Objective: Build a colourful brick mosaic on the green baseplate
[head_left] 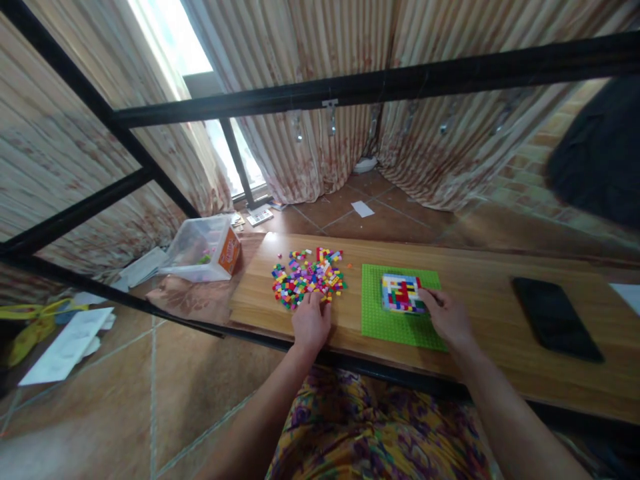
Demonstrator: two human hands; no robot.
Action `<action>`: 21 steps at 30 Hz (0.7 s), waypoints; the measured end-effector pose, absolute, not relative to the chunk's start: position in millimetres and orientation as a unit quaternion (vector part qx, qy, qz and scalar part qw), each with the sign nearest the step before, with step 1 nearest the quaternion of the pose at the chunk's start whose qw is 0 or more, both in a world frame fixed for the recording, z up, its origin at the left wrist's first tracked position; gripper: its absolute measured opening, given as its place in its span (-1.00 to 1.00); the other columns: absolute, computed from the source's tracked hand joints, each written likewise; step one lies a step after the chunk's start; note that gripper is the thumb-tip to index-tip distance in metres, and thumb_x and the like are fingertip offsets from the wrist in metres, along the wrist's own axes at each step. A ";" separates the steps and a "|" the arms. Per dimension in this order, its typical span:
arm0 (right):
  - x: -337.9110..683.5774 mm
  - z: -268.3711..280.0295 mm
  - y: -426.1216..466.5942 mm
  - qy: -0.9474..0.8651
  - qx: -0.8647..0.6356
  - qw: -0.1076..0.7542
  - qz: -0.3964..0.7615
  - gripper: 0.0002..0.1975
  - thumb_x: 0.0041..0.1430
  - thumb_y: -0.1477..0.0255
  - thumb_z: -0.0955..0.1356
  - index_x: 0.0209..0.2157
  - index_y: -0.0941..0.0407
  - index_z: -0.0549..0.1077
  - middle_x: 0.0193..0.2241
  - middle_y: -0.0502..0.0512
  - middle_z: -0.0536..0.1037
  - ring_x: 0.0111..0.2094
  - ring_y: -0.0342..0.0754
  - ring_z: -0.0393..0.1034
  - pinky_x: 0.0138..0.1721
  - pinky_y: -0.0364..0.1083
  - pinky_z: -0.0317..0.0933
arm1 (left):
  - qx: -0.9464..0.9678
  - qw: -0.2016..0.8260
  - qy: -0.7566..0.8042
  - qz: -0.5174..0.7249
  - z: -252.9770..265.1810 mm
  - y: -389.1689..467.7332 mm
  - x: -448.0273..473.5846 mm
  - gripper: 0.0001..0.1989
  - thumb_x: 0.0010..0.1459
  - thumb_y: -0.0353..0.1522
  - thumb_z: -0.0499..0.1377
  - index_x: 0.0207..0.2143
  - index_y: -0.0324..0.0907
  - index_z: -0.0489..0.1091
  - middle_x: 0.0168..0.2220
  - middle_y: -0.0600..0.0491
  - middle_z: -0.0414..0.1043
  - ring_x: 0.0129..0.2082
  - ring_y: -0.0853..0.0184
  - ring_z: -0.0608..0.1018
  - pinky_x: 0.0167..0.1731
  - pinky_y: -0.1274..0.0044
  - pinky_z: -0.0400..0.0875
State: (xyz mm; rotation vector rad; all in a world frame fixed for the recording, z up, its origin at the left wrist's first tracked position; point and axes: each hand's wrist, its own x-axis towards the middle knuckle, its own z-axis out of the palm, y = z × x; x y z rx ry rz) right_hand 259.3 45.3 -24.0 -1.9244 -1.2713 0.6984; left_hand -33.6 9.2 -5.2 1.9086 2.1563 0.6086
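My left hand (311, 321) reaches into the near edge of a pile of small coloured toy building bricks (306, 272). Its fingers are bent together at the bricks, and whatever lies between the fingertips is hidden. On a green studded baseplate (377, 325) stands a low, roughly rectangular brick build (401, 293) in white, red, yellow, blue and other colours. My right hand (447, 317) is over the plate's right part, its fingers curled and its fingertips at the build's right edge. Anything pinched in them is too small to make out.
A wooden bench top (480, 287) carries everything, with a black phone or tablet (557, 319) at the right. Left of the bench sits a clear plastic box (200, 250) with an orange label. A black metal bar (350, 97) crosses beyond, before striped curtains (320, 40).
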 end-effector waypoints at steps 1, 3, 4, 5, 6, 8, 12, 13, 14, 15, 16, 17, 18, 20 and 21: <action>259.5 -24.0 44.7 -0.494 -0.749 0.354 0.265 -0.43 0.06 -0.03 0.29 -0.21 0.16 0.60 -0.34 0.21 0.64 -0.32 0.08 0.49 -0.28 -0.01 0.27 | 0.644 0.105 0.729 0.205 -5.0 9.4 -34.0 -0.82 0.28 -0.33 0.10 -0.09 -0.11 0.38 -0.09 -0.03 0.48 -0.10 0.24 0.55 -0.21 0.50 0.39; 260.1 -24.4 43.2 -0.496 -0.750 0.354 0.256 -0.43 0.07 -0.04 0.28 -0.22 0.15 0.60 -0.35 0.21 0.64 -0.33 0.08 0.49 -0.29 -0.01 0.28 | 0.645 0.119 0.727 0.206 -4.7 9.6 -35.6 -0.84 0.28 -0.36 0.09 -0.10 -0.11 0.39 -0.09 -0.02 0.48 -0.09 0.25 0.54 -0.19 0.51 0.39; 260.5 -24.9 42.4 -0.496 -0.747 0.360 0.258 -0.44 0.07 -0.04 0.29 -0.21 0.15 0.60 -0.35 0.20 0.64 -0.33 0.08 0.49 -0.29 -0.01 0.29 | 0.645 0.125 0.725 0.208 -4.4 9.7 -36.5 -0.83 0.27 -0.37 0.09 -0.10 -0.11 0.39 -0.08 -0.01 0.49 -0.08 0.26 0.54 -0.18 0.51 0.39; 260.8 -25.7 41.6 -0.493 -0.743 0.368 0.264 -0.44 0.07 -0.03 0.29 -0.21 0.15 0.60 -0.36 0.19 0.64 -0.33 0.07 0.49 -0.30 -0.02 0.29 | 0.645 0.132 0.723 0.211 -4.1 9.8 -37.5 -0.81 0.27 -0.38 0.10 -0.08 -0.10 0.39 -0.07 -0.01 0.49 -0.08 0.27 0.54 -0.19 0.51 0.39; 261.1 -26.7 40.9 -0.485 -0.739 0.378 0.274 -0.44 0.07 -0.03 0.29 -0.21 0.15 0.59 -0.37 0.18 0.64 -0.35 0.06 0.49 -0.31 -0.02 0.30 | 0.644 0.137 0.721 0.215 -3.7 10.1 -38.3 -0.79 0.26 -0.39 0.10 -0.06 -0.10 0.38 -0.06 0.00 0.49 -0.09 0.27 0.55 -0.19 0.52 0.39; 261.4 -28.9 40.2 -0.464 -0.729 0.399 0.305 -0.46 0.07 -0.02 0.29 -0.21 0.15 0.58 -0.41 0.16 0.62 -0.39 0.04 0.48 -0.36 -0.03 0.30 | 0.646 0.140 0.717 0.220 -3.1 11.1 -39.2 -0.78 0.25 -0.40 0.11 -0.05 -0.08 0.39 -0.07 0.01 0.49 -0.11 0.27 0.55 -0.22 0.51 0.39; 262.8 -32.1 40.7 -0.418 -0.682 0.480 0.359 -0.49 0.02 -0.02 0.34 -0.29 0.15 0.56 -0.43 0.14 0.60 -0.45 -0.03 0.44 -0.45 -0.08 0.30 | 0.653 0.131 0.712 0.220 -3.6 13.8 -40.6 -0.85 0.25 -0.42 0.10 -0.20 -0.09 0.44 -0.12 -0.01 0.50 -0.18 0.24 0.56 -0.27 0.49 0.38; 263.6 -31.7 40.4 -0.402 -0.673 0.507 0.358 -0.49 -0.01 -0.04 0.36 -0.33 0.14 0.55 -0.42 0.14 0.59 -0.46 -0.05 0.42 -0.47 -0.08 0.29 | 0.652 0.129 0.712 0.227 -4.1 14.0 -41.5 -0.86 0.25 -0.43 0.09 -0.22 -0.10 0.44 -0.14 -0.01 0.50 -0.21 0.24 0.56 -0.29 0.49 0.38; 264.4 -30.4 39.4 -0.384 -0.671 0.530 0.348 -0.48 -0.03 -0.06 0.37 -0.35 0.14 0.54 -0.42 0.14 0.59 -0.47 -0.06 0.41 -0.49 -0.09 0.29 | 0.650 0.128 0.710 0.239 -4.6 13.8 -42.7 -0.86 0.25 -0.43 0.09 -0.24 -0.11 0.44 -0.16 -0.02 0.50 -0.23 0.24 0.56 -0.30 0.49 0.37; 264.9 -28.1 37.4 -0.367 -0.675 0.545 0.334 -0.47 -0.06 -0.07 0.38 -0.37 0.14 0.53 -0.41 0.15 0.59 -0.49 -0.07 0.40 -0.50 -0.09 0.28 | 0.648 0.129 0.706 0.255 -5.0 13.1 -44.0 -0.86 0.25 -0.44 0.08 -0.25 -0.12 0.43 -0.19 -0.01 0.50 -0.25 0.25 0.56 -0.30 0.49 0.37; 264.7 -24.7 34.0 -0.356 -0.683 0.552 0.319 -0.47 -0.07 -0.07 0.39 -0.37 0.15 0.53 -0.41 0.16 0.59 -0.49 -0.07 0.39 -0.51 -0.09 0.28 | 0.646 0.132 0.700 0.273 -5.2 11.7 -45.1 -0.87 0.25 -0.44 0.08 -0.26 -0.13 0.43 -0.21 -0.01 0.50 -0.27 0.26 0.55 -0.31 0.49 0.37; 263.4 -20.3 29.1 -0.353 -0.692 0.551 0.303 -0.47 -0.07 -0.06 0.39 -0.35 0.15 0.54 -0.41 0.16 0.59 -0.49 -0.06 0.40 -0.50 -0.09 0.27 | 0.647 0.139 0.691 0.292 -5.2 9.6 -45.7 -0.88 0.25 -0.44 0.08 -0.28 -0.14 0.41 -0.25 0.00 0.50 -0.29 0.27 0.54 -0.30 0.50 0.37; 260.5 -15.1 22.6 -0.361 -0.700 0.542 0.292 -0.48 -0.06 -0.05 0.40 -0.33 0.15 0.55 -0.40 0.16 0.59 -0.47 -0.04 0.41 -0.48 -0.08 0.28 | 0.650 0.151 0.678 0.310 -4.9 6.7 -45.4 -0.89 0.25 -0.44 0.08 -0.29 -0.15 0.40 -0.27 0.01 0.49 -0.30 0.28 0.54 -0.30 0.50 0.37; 249.0 -3.8 5.4 -0.411 -0.699 0.513 0.280 -0.54 0.00 0.01 0.39 -0.29 0.12 0.57 -0.40 0.14 0.60 -0.40 0.00 0.46 -0.39 -0.05 0.32 | 0.663 0.184 0.644 0.334 -2.9 -1.1 -41.2 -0.90 0.25 -0.42 0.09 -0.31 -0.16 0.38 -0.32 0.02 0.48 -0.33 0.30 0.52 -0.30 0.51 0.36; 240.6 1.6 -4.6 -0.449 -0.688 0.494 0.283 -0.58 0.02 0.05 0.39 -0.28 0.10 0.58 -0.38 0.14 0.61 -0.34 0.03 0.48 -0.30 -0.03 0.34 | 0.676 0.206 0.621 0.340 -1.2 -5.9 -37.0 -0.90 0.25 -0.41 0.09 -0.32 -0.17 0.38 -0.33 0.02 0.48 -0.34 0.31 0.52 -0.31 0.52 0.36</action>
